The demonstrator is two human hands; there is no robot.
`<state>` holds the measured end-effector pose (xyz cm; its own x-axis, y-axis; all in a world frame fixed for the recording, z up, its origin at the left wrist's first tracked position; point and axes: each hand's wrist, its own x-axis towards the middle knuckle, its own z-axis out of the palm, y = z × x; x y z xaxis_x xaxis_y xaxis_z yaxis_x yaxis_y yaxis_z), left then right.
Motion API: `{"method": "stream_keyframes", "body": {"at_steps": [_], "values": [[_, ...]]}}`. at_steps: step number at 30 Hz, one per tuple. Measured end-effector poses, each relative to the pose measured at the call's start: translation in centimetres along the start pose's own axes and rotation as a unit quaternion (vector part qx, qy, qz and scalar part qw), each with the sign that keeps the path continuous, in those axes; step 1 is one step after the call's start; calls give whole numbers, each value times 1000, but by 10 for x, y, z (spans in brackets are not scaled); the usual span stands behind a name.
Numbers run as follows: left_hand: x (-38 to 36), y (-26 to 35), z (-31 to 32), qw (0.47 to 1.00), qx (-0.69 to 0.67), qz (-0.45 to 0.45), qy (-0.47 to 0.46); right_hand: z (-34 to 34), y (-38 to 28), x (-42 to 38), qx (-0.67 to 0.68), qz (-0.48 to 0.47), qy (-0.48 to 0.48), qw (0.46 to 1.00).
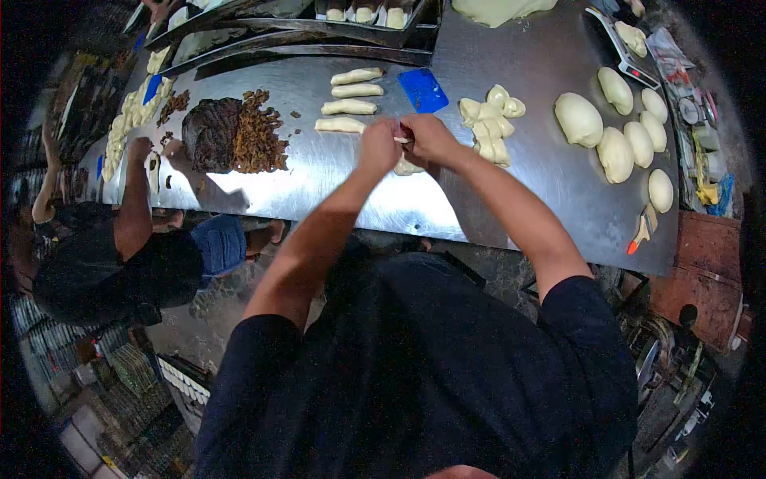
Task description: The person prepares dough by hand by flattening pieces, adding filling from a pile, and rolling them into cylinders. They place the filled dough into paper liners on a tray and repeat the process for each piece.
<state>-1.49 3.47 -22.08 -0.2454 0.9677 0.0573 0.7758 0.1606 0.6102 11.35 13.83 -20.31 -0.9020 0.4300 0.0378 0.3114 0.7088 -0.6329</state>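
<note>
My left hand point(381, 145) and my right hand point(432, 139) come close together over the steel table, both with fingers closed. Between them they pinch a small piece of dough point(408, 166), its pale lower part showing just under the hands. Beyond my left hand lie several rolled dough strips point(349, 107) in a column. A blue scraper point(423, 89) rests flat past my right hand. To the right of that hand sits a cluster of cut dough pieces point(490, 128).
Large dough balls point(617, 155) and a brush point(642, 230) lie on the steel table point(550, 215) at right, near a scale point(625, 49). Brown shredded filling point(259, 136) spreads at left beside a co-worker's hand point(139, 149). Metal trays point(303, 36) stand at the back.
</note>
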Motion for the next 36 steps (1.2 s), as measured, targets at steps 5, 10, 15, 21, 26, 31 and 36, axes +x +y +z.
{"method": "stream_keyframes", "body": {"at_steps": [5, 10, 15, 21, 26, 31, 36], "values": [[-83, 16, 26, 936, 255, 201, 139, 39, -20, -74, -135, -130, 238, 953], [-59, 41, 1, 980, 163, 81, 80, 25, -24, -55, -124, -68, 253, 957], [-89, 18, 31, 975, 100, 176, 90, 56, -18, -85, -94, -157, 275, 944], [-81, 35, 18, 991, 116, 63, 37, 44, -25, -76, -101, -66, 216, 969], [-112, 16, 36, 975, 87, 188, 76, 67, -16, -100, -73, -109, 247, 960], [-102, 41, 10, 984, 36, 94, 150, 48, -31, -91, -96, -129, 257, 953], [-121, 24, 23, 987, -37, 157, -5, 61, -30, -101, -68, -102, 201, 972]]}}
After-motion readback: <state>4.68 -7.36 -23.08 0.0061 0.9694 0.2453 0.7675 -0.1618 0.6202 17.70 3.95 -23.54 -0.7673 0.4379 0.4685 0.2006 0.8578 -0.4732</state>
